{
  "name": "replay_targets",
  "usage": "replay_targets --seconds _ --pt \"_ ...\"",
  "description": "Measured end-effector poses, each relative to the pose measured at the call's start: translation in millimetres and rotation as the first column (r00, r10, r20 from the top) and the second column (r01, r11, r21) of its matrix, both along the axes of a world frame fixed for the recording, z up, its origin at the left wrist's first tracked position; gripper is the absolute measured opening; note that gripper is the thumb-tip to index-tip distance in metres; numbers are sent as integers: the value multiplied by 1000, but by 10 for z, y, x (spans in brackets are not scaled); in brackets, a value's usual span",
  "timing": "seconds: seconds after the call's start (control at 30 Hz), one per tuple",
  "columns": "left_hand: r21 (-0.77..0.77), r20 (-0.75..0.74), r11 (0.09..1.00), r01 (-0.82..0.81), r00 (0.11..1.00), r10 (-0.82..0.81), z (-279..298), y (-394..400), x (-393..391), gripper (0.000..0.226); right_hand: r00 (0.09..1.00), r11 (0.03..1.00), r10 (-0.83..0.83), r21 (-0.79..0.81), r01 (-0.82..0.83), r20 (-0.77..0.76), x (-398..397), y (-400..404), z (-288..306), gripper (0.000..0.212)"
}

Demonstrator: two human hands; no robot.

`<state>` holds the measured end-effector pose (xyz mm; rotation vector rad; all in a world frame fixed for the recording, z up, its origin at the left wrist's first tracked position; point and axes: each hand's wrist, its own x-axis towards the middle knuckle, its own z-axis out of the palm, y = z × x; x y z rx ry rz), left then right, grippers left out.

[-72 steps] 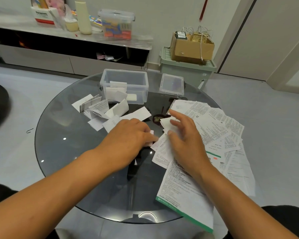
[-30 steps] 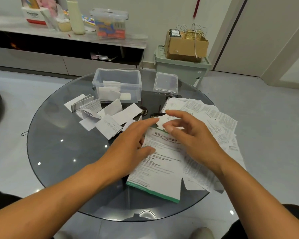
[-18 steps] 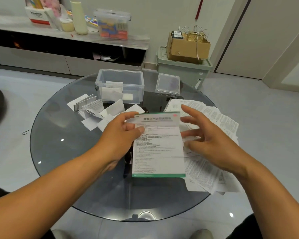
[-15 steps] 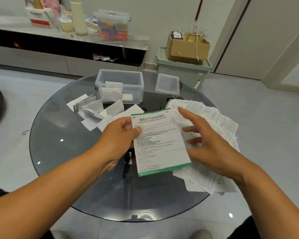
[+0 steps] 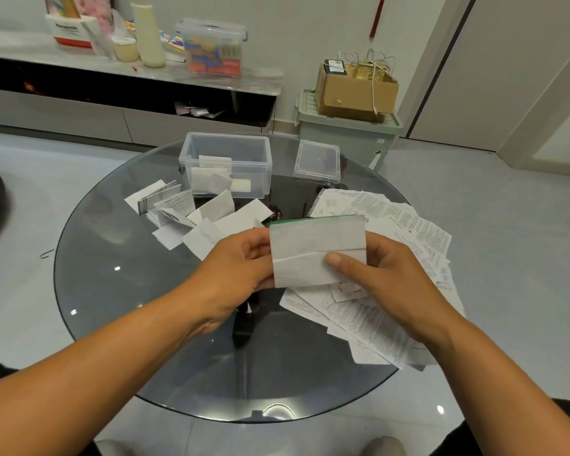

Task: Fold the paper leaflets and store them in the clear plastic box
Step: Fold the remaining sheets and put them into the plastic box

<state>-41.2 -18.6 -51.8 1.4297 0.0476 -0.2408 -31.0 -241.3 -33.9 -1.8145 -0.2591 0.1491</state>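
Note:
Both hands hold one white leaflet (image 5: 313,245) with a green top edge, folded over on itself, above the table's middle. My left hand (image 5: 237,261) pinches its left edge. My right hand (image 5: 375,274) grips its right side, thumb pressed on the lower flap. The clear plastic box (image 5: 260,149) stands open at the far side of the round glass table (image 5: 112,291), with a few folded leaflets inside. A heap of folded leaflets (image 5: 178,209) lies in front of the box. Unfolded printed leaflets (image 5: 408,232) are spread at the right.
The box's clear lid (image 5: 316,159) lies right of the box. Beyond the table stand a pale green bin (image 5: 346,133) topped by a cardboard box (image 5: 352,90), and a low shelf unit (image 5: 129,70) with bottles and a container. My knees show at the bottom corners.
My hands took the green-edged leaflet from the pile at the right and lifted it flat. Now it is folded over, blank side toward me, held by both hands.

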Motion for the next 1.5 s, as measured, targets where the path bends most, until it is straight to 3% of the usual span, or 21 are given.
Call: replay_targets --seconds 0.13,0.27,0.43,0.53,0.63,0.77,0.9,0.97,1.07,1.17,1.27,1.43,1.5 --pt "-114 -30 993 28 999 -32 60 -54 -23 30 997 997 -65 48 67 -50 4 21 12 24" --pt "-174 -70 982 77 993 -91 83 -54 -49 54 994 995 -96 21 97 -46 -2 48 -15 31" --pt "-28 -69 999 -44 997 42 38 -65 -57 27 989 980 -145 129 149 -38 -28 122 -9 57" --pt "-59 -144 997 -59 988 50 59 -74 -69 22 972 979 -192 98 179 139 -72 191 1 48" --pt "-174 -197 984 -42 980 7 106 -85 -78 24 963 995 -39 -76 62 268 -126 213 -7 27" --pt "-290 -251 956 -49 968 -26 196 -54 -76 31 947 948 210 -286 -138 242 -151 199 -68 36" --pt "-380 -262 925 10 958 -118 217 9 -56 66 935 913 270 -369 -173 230 -155 193 -96 39" --pt "-338 -230 941 23 967 -106 217 4 -58 56 934 903 288 -383 -193 209 -150 182 -86 43" --pt "-267 -223 964 -13 974 -48 198 -13 -41 27 958 927 247 -323 -190 146 -119 165 -72 54" --pt "-209 -247 976 57 963 -109 195 9 -49 23 975 976 145 -188 -113 168 -114 175 -62 36" --pt "-103 -226 975 198 950 -217 191 6 -94 30 987 999 39 -36 -34 154 -124 193 -48 13" --pt "-102 -171 956 277 942 -291 173 -9 -114 75 988 995 -99 9 99 122 -69 191 -78 10" --pt "-17 -121 972 235 964 -235 164 -19 -106 59 988 992 -118 50 114 96 -55 200 -65 13"
